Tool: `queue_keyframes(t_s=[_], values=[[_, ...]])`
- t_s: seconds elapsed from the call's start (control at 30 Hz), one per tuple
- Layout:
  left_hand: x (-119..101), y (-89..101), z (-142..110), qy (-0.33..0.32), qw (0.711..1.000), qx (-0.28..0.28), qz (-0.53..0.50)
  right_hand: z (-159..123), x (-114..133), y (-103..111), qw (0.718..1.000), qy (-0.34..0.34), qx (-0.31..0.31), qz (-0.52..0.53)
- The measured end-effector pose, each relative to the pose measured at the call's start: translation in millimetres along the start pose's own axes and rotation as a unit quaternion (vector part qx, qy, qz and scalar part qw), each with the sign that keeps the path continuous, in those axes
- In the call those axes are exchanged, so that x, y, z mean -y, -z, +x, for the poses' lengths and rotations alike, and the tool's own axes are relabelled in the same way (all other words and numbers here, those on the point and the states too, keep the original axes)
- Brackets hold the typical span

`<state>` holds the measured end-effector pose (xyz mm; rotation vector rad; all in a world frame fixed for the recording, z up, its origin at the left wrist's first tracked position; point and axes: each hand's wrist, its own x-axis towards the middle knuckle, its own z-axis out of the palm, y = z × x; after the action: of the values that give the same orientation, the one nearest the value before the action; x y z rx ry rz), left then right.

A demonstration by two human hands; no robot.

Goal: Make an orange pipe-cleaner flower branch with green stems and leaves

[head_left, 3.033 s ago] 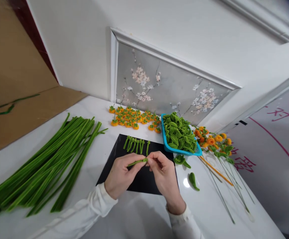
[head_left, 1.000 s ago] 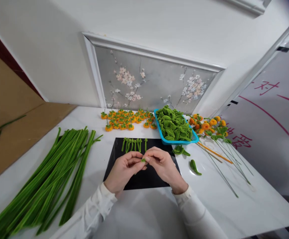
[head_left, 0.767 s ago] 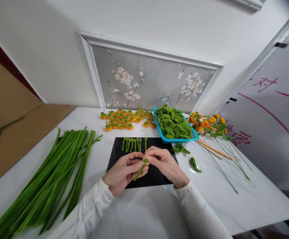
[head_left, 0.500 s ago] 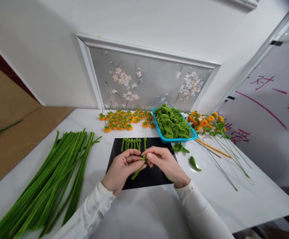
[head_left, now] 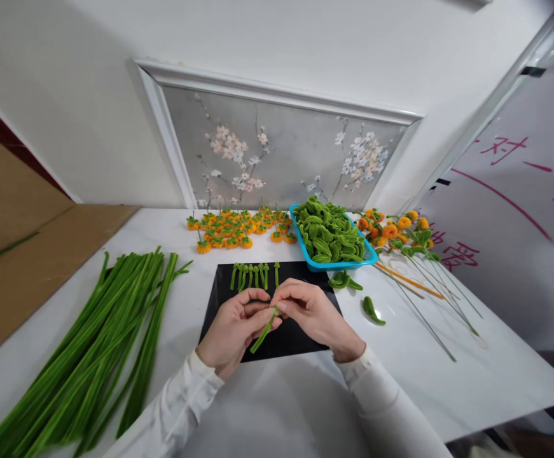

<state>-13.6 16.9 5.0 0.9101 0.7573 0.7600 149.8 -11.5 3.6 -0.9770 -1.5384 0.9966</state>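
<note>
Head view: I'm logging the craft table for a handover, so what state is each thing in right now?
Left hand: pinching the short green pipe cleaner.
Right hand: pinching its upper end.
Cut green pieces: in a row on the black mat.
Blue tray: heaped with folded green leaves.
Long green pipe cleaners: lying bundled.
Orange flower heads: clustered by the wall.

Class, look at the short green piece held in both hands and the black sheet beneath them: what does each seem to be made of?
The green piece looks like a pipe cleaner, fuzzy fibre probably over wire: matte, furry surface, held between left hand and right hand. The black sheet seems card or plastic: flat, thin, with straight edges.
</note>
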Motion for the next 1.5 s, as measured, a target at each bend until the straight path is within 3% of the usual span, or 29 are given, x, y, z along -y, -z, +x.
queue_keyframes(t_s=[0.13,0.23,0.3,0.43,0.73,0.93,1.07,1.37,1.5], values=[[-6.1,-3.1,-3.3,-0.07,0.994,-0.023,0.082,-0.8,3.0,2.0,0.998,-0.019,-0.008,0.066],[-9.3,-5.4,-6.4,-0.139,0.973,-0.072,0.171,-1.2,5.1,1.9,0.994,-0.051,-0.016,0.09],[-9.6,-6.2,-7.9,-0.152,0.963,-0.088,0.205,-1.3,6.3,1.0,0.995,-0.053,-0.014,0.081],[-8.1,-3.7,-8.0,-0.136,0.966,-0.064,0.211,-1.4,7.7,-0.5,0.998,-0.04,-0.011,0.057],[-0.1,2.3,-1.2,-0.083,0.991,0.008,0.105,-3.7,5.8,5.0,0.998,-0.026,0.026,0.054],[-9.0,-1.4,-7.1,-0.024,0.999,0.033,0.035,-3.7,3.5,7.1,0.997,-0.024,-0.012,0.067],[-10.3,-0.1,-9.2,0.021,0.995,0.073,0.072,-3.4,3.4,8.0,0.998,-0.019,-0.021,0.061],[-6.1,-2.0,-8.0,-0.099,0.965,-0.047,0.239,-2.6,-4.8,8.3,0.994,-0.079,-0.036,0.07],[-4.1,-2.0,-6.9,-0.132,0.948,-0.029,0.287,-1.0,-2.1,2.2,0.993,-0.088,-0.049,0.053]])
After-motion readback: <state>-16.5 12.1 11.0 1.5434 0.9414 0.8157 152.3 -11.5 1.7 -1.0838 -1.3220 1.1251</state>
